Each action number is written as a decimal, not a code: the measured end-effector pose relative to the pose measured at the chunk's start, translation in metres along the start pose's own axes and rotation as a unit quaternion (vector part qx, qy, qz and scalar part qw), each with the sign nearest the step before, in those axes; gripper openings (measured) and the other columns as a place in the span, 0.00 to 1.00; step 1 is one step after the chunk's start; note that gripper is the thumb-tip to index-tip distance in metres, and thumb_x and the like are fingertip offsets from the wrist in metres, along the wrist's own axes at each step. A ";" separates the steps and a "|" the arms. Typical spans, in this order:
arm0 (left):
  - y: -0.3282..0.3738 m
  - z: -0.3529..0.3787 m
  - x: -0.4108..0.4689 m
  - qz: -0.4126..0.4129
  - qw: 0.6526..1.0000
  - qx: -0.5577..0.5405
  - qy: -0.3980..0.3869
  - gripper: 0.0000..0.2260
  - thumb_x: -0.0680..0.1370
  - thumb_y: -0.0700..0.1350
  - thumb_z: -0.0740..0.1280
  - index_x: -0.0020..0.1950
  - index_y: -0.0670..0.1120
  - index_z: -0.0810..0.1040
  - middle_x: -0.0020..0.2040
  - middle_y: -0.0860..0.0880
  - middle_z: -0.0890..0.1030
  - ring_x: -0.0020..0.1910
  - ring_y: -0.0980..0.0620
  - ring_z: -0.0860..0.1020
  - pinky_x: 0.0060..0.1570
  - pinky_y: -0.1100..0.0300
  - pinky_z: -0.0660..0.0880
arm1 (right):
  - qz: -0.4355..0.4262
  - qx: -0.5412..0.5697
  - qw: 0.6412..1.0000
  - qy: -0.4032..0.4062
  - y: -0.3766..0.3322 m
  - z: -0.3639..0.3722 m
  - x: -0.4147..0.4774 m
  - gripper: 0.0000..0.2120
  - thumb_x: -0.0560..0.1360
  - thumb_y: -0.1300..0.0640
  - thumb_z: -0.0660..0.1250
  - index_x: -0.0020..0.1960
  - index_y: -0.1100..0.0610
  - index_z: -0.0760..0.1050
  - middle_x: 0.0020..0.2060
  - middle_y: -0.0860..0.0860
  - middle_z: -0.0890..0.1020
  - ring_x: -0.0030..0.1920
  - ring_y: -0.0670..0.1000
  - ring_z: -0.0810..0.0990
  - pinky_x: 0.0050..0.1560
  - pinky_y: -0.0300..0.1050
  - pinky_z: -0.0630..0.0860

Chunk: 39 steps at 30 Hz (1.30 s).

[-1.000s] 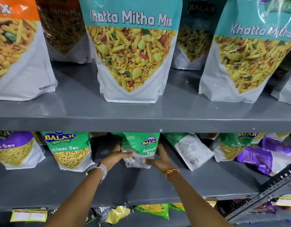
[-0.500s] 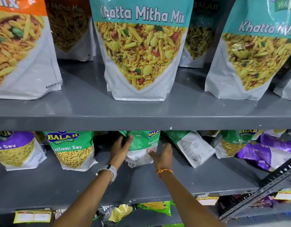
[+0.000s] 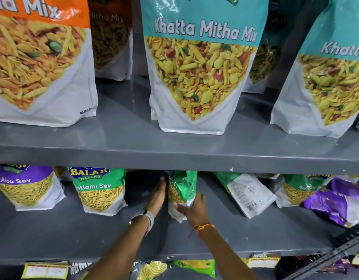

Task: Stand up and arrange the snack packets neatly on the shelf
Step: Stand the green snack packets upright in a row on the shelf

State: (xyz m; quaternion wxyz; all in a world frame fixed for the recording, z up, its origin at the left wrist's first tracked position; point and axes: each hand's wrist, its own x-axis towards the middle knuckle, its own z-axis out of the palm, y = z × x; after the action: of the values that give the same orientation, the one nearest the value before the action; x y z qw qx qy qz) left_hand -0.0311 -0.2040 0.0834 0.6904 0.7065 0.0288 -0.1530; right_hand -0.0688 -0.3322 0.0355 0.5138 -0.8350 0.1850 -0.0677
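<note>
On the middle grey shelf, both my hands hold a green Ratlami Sev packet, which is turned edge-on and stands upright under the upper shelf. My left hand presses flat against its left side. My right hand grips its lower right corner. To the left stands another green Ratlami Sev packet, upright, and a purple Aloo Sev packet. To the right a green packet leans back-side out, with more green and purple packets lying tumbled.
The upper shelf carries large Khatta Mitha Mix bags and an orange mix bag. Below the front edge, price labels and more packets show. A slotted metal upright crosses the lower right corner.
The held packet has been pushed further back and turned from face-on to edge-on. My left hand slid up its left side. The view has moved closer to the shelves.
</note>
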 end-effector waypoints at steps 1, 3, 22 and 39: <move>-0.005 0.000 0.000 0.016 1.000 -0.008 0.001 0.22 0.81 0.51 0.51 0.70 0.39 0.66 0.72 0.42 0.66 0.71 0.44 0.64 0.69 0.56 0.59 | 0.005 0.009 1.000 -0.025 -0.003 -0.005 0.004 0.33 0.56 0.55 0.77 0.58 0.57 0.70 0.52 0.56 0.75 0.56 0.56 0.74 0.58 0.49 0.72; -0.011 0.006 -0.006 0.009 0.999 -0.001 0.047 0.22 0.81 0.52 0.51 0.68 0.39 0.68 0.71 0.41 0.68 0.70 0.44 0.66 0.67 0.57 0.61 | 0.003 0.028 0.997 -0.071 -0.003 -0.015 0.014 0.36 0.56 0.60 0.78 0.61 0.56 0.66 0.51 0.53 0.75 0.54 0.51 0.74 0.52 0.43 0.73; -0.032 -0.014 0.013 0.105 0.985 0.137 0.012 0.34 0.54 0.66 0.70 0.51 0.46 0.72 0.47 0.53 0.79 0.47 0.54 0.77 0.42 0.60 0.73 | 0.043 0.018 0.998 -0.042 0.026 -0.035 0.032 0.28 0.51 0.44 0.77 0.49 0.49 0.78 0.53 0.58 0.83 0.54 0.56 0.81 0.59 0.59 0.77; -0.068 0.073 -0.069 0.169 0.975 0.048 0.135 0.15 0.69 0.51 0.70 0.48 0.42 0.73 0.37 0.44 0.76 0.34 0.61 0.75 0.36 0.74 0.69 | 0.033 -0.110 0.969 0.218 0.009 -0.199 0.018 0.16 0.72 0.60 0.66 0.57 0.68 0.73 0.55 0.67 0.79 0.57 0.65 0.77 0.56 0.54 0.73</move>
State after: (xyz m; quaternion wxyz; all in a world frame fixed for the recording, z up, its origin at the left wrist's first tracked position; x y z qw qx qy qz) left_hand -0.1272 -0.2614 0.0353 0.6612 0.7477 -0.0052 0.0612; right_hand -0.1150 -0.5080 0.1179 0.3685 -0.8449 0.3261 -0.2100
